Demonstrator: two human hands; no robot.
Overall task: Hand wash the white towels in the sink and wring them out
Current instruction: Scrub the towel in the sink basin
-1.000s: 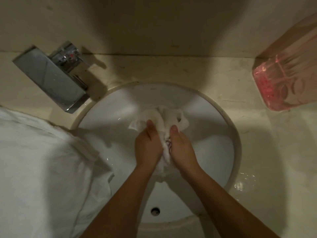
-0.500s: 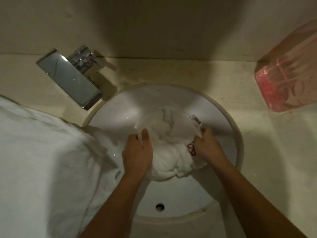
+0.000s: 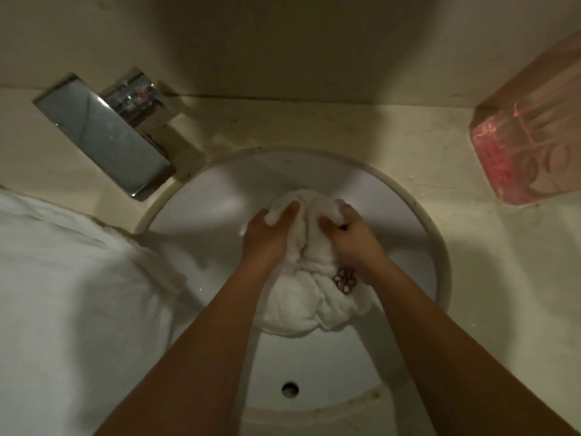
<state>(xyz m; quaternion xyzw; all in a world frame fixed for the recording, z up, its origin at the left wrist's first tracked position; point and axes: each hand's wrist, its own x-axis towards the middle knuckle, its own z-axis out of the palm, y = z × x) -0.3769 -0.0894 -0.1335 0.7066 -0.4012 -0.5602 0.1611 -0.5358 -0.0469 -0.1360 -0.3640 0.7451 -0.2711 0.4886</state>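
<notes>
One towel, white and bunched, with a red mark, sits in the sink mid-bowl. Left hand grips its far left fold with the thumb on top. Right hand grips the right fold, fingers curled into the cloth. Hands are close together, with cloth between them. Hole in the near wall. More white cloth is heaped left, draping over the rim. Faucet far left, pink container far right on the counter.
</notes>
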